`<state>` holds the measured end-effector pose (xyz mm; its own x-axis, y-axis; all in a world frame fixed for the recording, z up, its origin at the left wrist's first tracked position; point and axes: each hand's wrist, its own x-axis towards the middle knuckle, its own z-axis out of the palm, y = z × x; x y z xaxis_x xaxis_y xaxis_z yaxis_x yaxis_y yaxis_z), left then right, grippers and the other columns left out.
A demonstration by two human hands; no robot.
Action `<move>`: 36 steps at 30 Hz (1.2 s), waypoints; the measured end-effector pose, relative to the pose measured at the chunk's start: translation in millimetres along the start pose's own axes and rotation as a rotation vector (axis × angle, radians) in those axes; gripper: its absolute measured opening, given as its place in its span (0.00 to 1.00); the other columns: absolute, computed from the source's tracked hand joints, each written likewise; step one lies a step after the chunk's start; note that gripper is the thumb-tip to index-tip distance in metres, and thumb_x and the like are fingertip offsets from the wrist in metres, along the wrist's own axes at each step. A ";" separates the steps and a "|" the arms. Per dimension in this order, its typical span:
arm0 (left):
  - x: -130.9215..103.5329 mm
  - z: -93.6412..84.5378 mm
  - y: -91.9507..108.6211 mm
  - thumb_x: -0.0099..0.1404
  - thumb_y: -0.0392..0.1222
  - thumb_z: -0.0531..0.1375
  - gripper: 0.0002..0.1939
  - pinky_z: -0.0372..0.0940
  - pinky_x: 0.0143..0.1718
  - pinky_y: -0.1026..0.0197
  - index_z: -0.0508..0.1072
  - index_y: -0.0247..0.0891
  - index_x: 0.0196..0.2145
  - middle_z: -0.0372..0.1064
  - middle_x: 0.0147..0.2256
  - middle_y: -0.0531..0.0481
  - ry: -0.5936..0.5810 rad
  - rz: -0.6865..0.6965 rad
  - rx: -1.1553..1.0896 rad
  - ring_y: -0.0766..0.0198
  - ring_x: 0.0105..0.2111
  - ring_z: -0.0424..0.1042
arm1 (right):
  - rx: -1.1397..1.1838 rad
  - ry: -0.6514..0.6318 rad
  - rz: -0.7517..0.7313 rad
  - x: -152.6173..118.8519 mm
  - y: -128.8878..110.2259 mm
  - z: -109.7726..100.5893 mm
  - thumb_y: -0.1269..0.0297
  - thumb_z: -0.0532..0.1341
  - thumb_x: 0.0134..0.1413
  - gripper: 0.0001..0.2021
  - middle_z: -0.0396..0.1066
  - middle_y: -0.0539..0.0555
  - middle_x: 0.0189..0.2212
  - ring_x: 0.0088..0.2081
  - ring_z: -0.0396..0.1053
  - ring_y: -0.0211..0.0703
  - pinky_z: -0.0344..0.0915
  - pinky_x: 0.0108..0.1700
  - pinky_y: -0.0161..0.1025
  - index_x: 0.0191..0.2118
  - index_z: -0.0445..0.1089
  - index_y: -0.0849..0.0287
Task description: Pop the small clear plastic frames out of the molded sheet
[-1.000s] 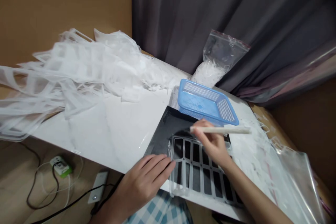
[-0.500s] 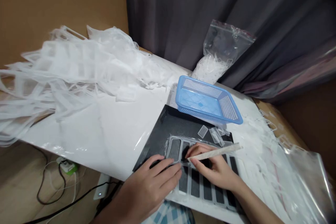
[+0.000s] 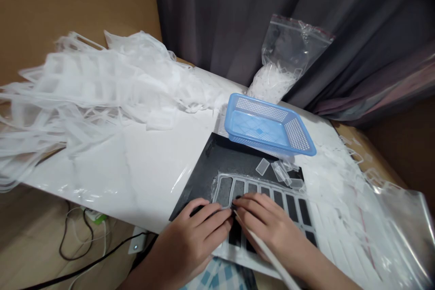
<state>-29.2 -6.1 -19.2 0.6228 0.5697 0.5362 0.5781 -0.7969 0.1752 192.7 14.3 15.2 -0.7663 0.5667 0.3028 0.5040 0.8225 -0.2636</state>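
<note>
A clear plastic frame sheet (image 3: 272,192) with rows of rectangular openings lies on a black mat (image 3: 224,163) at the table's near edge. My left hand (image 3: 193,240) presses flat on the sheet's near left corner. My right hand (image 3: 268,229) rests beside it on the sheet, gripping a thin white stick (image 3: 268,258) whose tip touches the sheet by my left fingertips. A few small clear rectangular pieces (image 3: 280,170) lie loose on the mat behind the sheet.
A blue mesh basket (image 3: 268,129) sits behind the mat. A zip bag of clear pieces (image 3: 282,72) leans on the dark curtain. A heap of white plastic frames (image 3: 91,90) covers the table's left; more lie at right (image 3: 340,190). Cables and a power strip (image 3: 136,244) lie on the floor.
My right hand has come down from beside the basket to the sheet's near left corner, turning the stick from level to pointing back toward me. Loose clear pieces now show behind the sheet.
</note>
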 end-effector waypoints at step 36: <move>5.4 2.7 13.1 0.68 0.34 0.54 0.18 0.51 0.57 0.55 0.71 0.40 0.54 0.72 0.50 0.54 -0.033 0.019 0.019 0.64 0.51 0.66 | 0.473 0.196 0.417 -9.7 47.6 -35.6 0.67 0.57 0.66 0.08 0.71 0.56 0.41 0.45 0.71 0.45 0.67 0.47 0.42 0.34 0.69 0.58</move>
<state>-16.8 -13.0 -16.2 0.6506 0.5614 0.5114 0.5760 -0.8037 0.1494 238.4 49.7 32.3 -0.4354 0.8683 0.2378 0.4791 0.4471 -0.7553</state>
